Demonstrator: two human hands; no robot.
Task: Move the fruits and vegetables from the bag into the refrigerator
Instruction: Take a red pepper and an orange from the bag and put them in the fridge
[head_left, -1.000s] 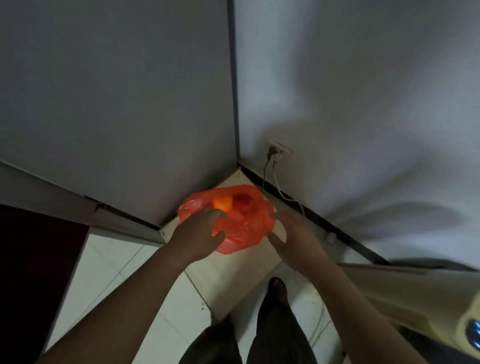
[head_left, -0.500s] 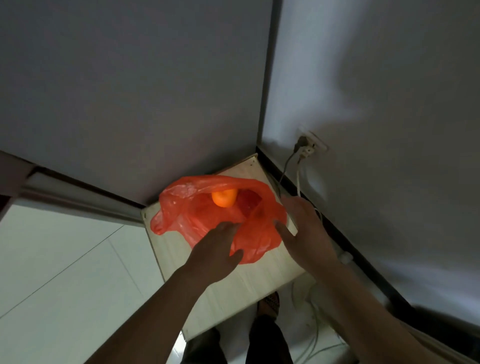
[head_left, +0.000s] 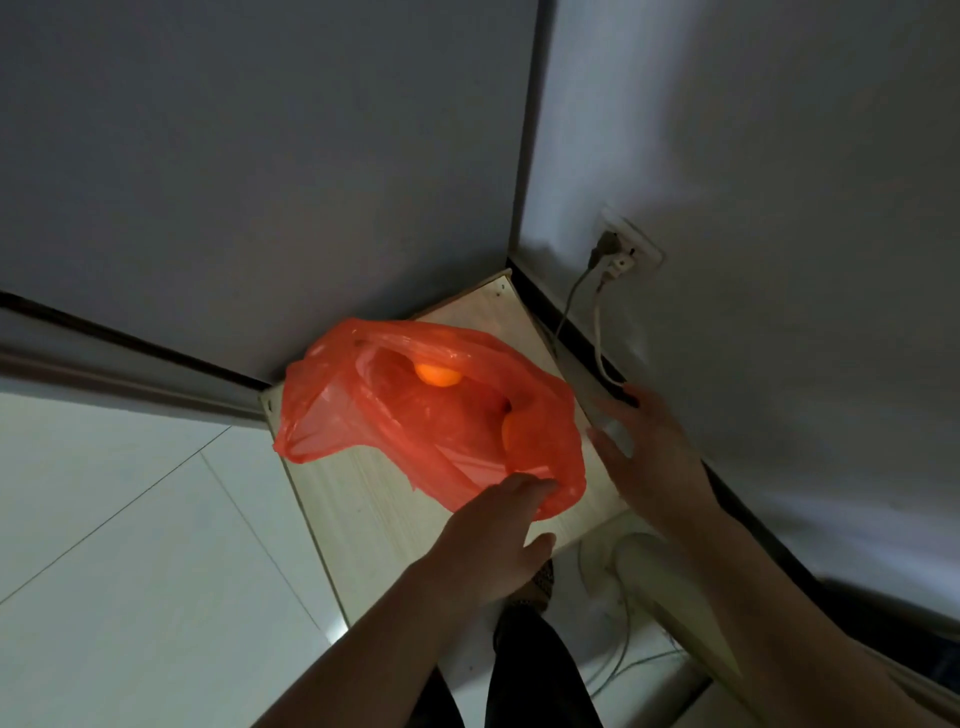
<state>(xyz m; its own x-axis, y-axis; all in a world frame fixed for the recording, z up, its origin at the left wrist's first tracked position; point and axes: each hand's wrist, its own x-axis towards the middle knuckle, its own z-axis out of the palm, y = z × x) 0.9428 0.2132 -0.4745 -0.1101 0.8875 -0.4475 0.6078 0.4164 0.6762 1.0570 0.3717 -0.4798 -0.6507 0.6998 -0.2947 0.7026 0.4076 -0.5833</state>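
Head view, bag: the red plastic bag (head_left: 431, 415) lies slumped on a pale wooden board (head_left: 363, 499) in the corner of the room. Its mouth faces the person.
Bag, change: a second ago it was bunched under the left hand. Now the mouth gapes wider and the film is spread out to the left.
Fruit: one orange (head_left: 437, 375) sits deep at the far side of the bag. A second orange shape (head_left: 514, 434) has come into sight against the right wall (through the film, so its outline is soft).
Left hand: the left hand (head_left: 488, 540) has slid back from the mouth to the near rim. Its fingers are fairly straight and the tips touch the plastic. It holds nothing that I can make out.
Right hand: the right hand (head_left: 649, 457) has come off the bag's right edge. It is now just beside the bag with its fingers spread, and it is empty.
Surroundings: a wall socket (head_left: 623, 249) with cables (head_left: 600, 332) is behind the board, and white floor tiles (head_left: 130, 519) are to the left.
Refrigerator: I cannot pick it out with certainty here.
Meaning for the task: the bag looks opened and ready, but no fruit has left it yet. The likely next step is to reach in for an orange, and the loose film may snag the fingers.
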